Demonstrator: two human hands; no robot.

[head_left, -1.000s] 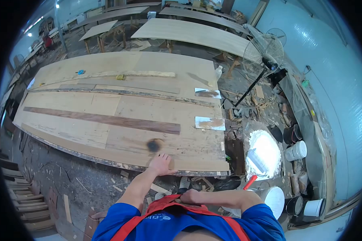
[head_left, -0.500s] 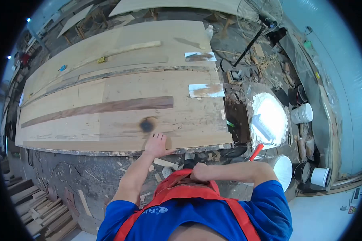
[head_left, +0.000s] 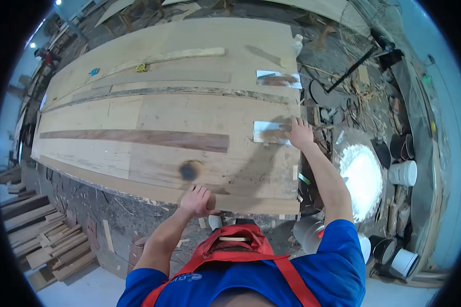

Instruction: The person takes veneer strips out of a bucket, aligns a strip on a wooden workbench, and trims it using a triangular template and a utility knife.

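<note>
My left hand [head_left: 195,201] lies on the near edge of a large wooden panel [head_left: 261,176], fingers stretched over the top and thumb at the rim. A dark burn-like round mark [head_left: 189,171] shows just beyond it. At the panel's right end, my right hand [head_left: 301,134] rests over the right side of a white rectangular plate [head_left: 262,131] with a brown patch. Its fingers point away from me, slightly apart; whether they grip the plate is hard to see. A similar white plate [head_left: 266,74] with a brown middle lies farther back.
A dark wood strip [head_left: 153,137] lies lengthwise on the panel. Beyond it are a long pale strip [head_left: 179,53] and a yellow item [head_left: 141,67]. White powder [head_left: 362,179], buckets [head_left: 403,173] and a stand fan [head_left: 381,38] are on the right. Stacked boards [head_left: 56,240] lie at left.
My right hand has left the front of the red apron and reached forward and right to the nearer white plate. My left hand stays on the panel's edge. The view has shifted.
</note>
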